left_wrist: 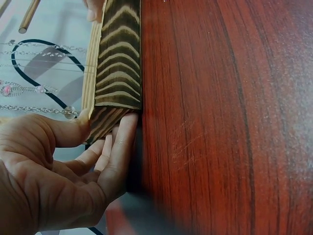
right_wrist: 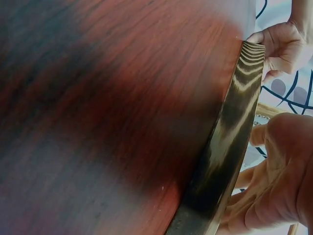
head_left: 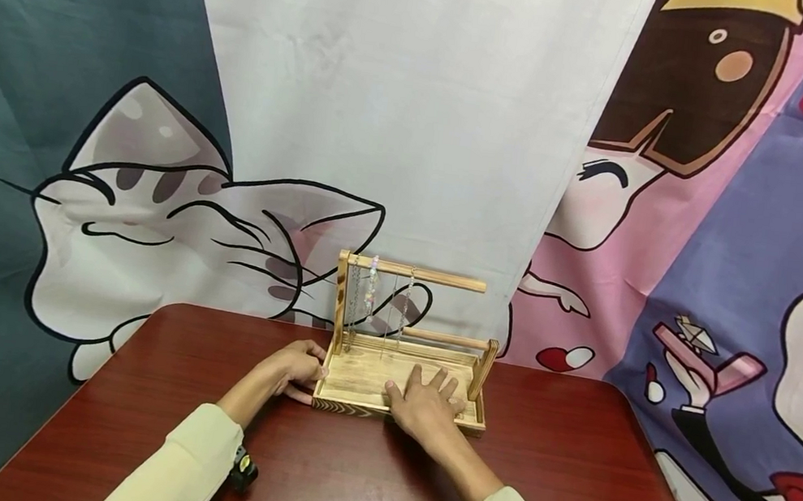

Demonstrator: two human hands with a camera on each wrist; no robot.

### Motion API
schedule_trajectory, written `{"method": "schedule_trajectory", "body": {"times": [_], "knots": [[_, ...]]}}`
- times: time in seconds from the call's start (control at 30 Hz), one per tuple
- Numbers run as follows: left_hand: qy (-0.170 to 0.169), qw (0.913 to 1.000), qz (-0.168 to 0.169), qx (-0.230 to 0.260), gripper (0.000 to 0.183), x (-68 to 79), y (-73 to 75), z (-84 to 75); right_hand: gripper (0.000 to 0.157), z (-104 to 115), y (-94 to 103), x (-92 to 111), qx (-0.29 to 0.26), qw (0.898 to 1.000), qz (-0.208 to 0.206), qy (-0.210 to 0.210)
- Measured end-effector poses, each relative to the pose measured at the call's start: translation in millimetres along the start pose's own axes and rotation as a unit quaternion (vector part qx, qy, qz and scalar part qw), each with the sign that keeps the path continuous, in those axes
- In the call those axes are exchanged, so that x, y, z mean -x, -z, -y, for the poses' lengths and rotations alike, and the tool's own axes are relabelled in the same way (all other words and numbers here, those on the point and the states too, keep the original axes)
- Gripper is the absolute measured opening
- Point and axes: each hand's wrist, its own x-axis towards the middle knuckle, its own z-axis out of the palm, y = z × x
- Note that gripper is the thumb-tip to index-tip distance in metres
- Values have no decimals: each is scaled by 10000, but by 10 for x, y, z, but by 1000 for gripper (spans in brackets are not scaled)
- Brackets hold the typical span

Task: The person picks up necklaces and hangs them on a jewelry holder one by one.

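Note:
A wooden jewelry stand (head_left: 348, 409) with a shallow tray base is on the table in the head view. Its left end is gripped by my left hand (head_left: 297, 364), thumb at the rim and fingers low against the end, as the left wrist view shows of that hand (left_wrist: 58, 171). My right hand (head_left: 425, 408) lies over the front rim with fingers spread into the tray. Several chains hang from the upper bar (head_left: 443, 277), among them a beaded bracelet (head_left: 372, 284). That bar joins the left post (head_left: 341, 301); its right end is free.
The red-brown table (head_left: 228, 363) extends on both sides of the stand and in front of it. Behind the table hangs a printed cloth (head_left: 402, 104) with cartoon figures. A short right post (head_left: 483, 371) carries the lower bar (head_left: 447, 339).

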Motion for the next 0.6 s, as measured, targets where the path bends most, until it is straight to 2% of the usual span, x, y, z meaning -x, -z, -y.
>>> {"method": "schedule_trajectory", "body": {"times": [0.2,0.37,0.47,0.6], "knots": [[12,10000,-20,1,35,2,8,-4,95,-157,-291,-245,433,9983,75,-394],[20,10000,-25,6,34,5,3,-5,106,-194,-344,-374,459,9965,370,-593],[24,10000,-33,8,34,2,-3,-4,103,-166,-321,-399,348,9970,507,-480],[44,10000,-41,-5,34,-3,-7,-4,97,-56,-272,-332,225,9982,550,-64]]}}
